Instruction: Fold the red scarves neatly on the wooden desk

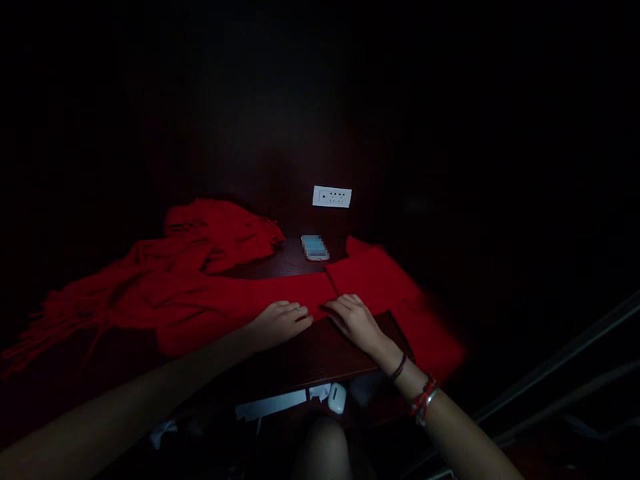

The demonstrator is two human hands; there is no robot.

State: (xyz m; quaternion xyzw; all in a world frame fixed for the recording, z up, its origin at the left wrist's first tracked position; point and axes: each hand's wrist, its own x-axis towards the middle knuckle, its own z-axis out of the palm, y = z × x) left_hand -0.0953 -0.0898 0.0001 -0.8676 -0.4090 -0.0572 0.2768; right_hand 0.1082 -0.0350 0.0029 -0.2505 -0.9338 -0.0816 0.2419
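A red fringed scarf (240,297) stretches across the dark wooden tabletop, loosely bunched at the left and flatter toward the right. Its right part (373,277) is turned over on itself and hangs past the table's right edge. My left hand (283,323), with a ring on one finger, is closed on the scarf's near edge. Just to its right, my right hand (355,322) pinches the same edge beside the fold. The fingertips of both hands are partly hidden. Behind lies a heap of red fringed cloth (220,227); whether it belongs to the same scarf, I cannot tell.
A phone (315,247) lies at the back of the table (320,350), below a white wall socket (332,197). Under the tabletop are a white earbud case (337,398) and some pale papers (273,405). Metal rails (560,367) run along the dark right side.
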